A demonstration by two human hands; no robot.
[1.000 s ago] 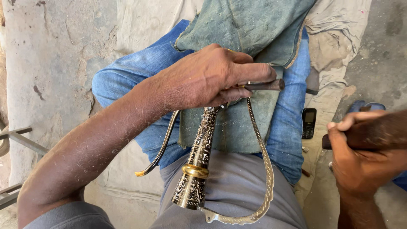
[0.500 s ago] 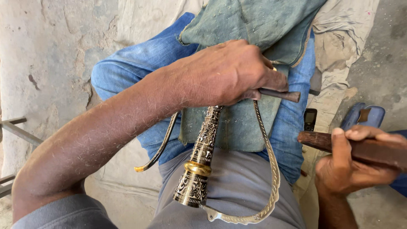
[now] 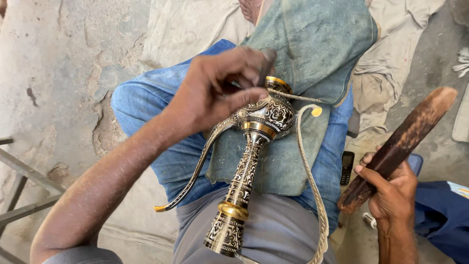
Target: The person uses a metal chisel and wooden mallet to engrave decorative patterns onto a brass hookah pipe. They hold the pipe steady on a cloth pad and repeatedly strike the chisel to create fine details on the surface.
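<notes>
An engraved black-and-brass ewer (image 3: 267,115) lies across my lap, its long neck and flared foot (image 3: 225,234) toward me. Its curved spout (image 3: 194,172) is on the left and its thin looped handle (image 3: 310,182) on the right. My left hand (image 3: 212,95) hovers over the round body, fingers pinched on a short dark metal punch (image 3: 267,56). To the right, my right hand (image 3: 391,193) grips a worn wooden stick (image 3: 408,139), which slants up and away.
A grey-green cloth (image 3: 317,49) covers my jeans (image 3: 146,98) under the ewer. A small dark phone (image 3: 347,167) lies on the ground by my right knee. Blue fabric (image 3: 444,215) is at the right edge and metal bars (image 3: 19,195) at the left, on cracked concrete.
My left hand has lifted from lying flat over the ewer's body to a pinch on the punch, baring the round body. The wooden stick has swung from level to slanting upward.
</notes>
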